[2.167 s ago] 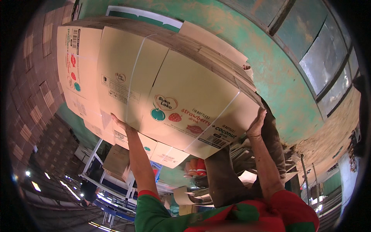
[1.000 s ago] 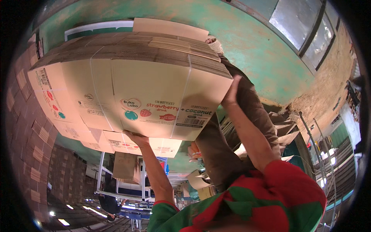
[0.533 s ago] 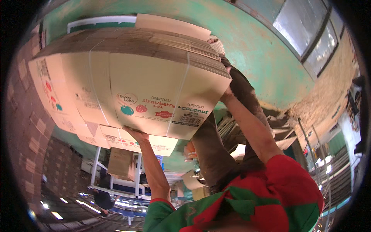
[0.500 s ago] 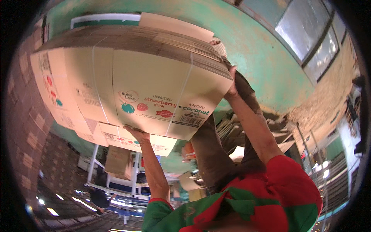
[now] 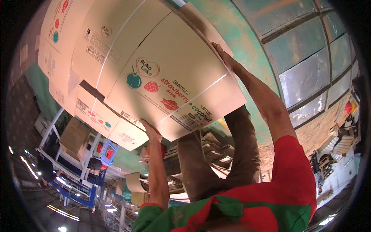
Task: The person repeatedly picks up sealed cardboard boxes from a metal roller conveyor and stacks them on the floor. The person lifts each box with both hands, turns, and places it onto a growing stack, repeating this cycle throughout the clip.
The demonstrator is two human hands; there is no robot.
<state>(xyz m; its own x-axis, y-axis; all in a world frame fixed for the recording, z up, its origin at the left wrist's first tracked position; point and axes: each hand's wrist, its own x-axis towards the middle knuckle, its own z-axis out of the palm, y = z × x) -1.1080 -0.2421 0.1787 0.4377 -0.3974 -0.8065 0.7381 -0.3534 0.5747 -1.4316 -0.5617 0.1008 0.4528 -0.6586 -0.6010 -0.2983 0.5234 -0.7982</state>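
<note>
A big bundle of flattened cardboard boxes (image 5: 127, 54), tied with white straps and printed with fruit pictures, fills the upper left and is tilted up in front of me. My left hand (image 5: 151, 130) grips its near lower edge; some of the fingers are hidden at the cardboard. On the far right edge, my right hand (image 5: 227, 58) is closed round the stack, with the arm stretched out. Lower flaps printed in the same style (image 5: 110, 123) hang out beneath the large top panel.
Stacks of flat cardboard (image 5: 216, 152) lie beyond my legs. At left stands a metal frame (image 5: 91, 154) beside a brown carton (image 5: 75, 138), near a blue stool (image 5: 110, 152). A paned window (image 5: 305, 73) lines the green wall at right. Part of another person shows at far left.
The bundle has come up and tilted, its broad printed face now turned more toward me and its layered edge hidden. My right hand has moved farther along its edge; my left hand keeps its hold.
</note>
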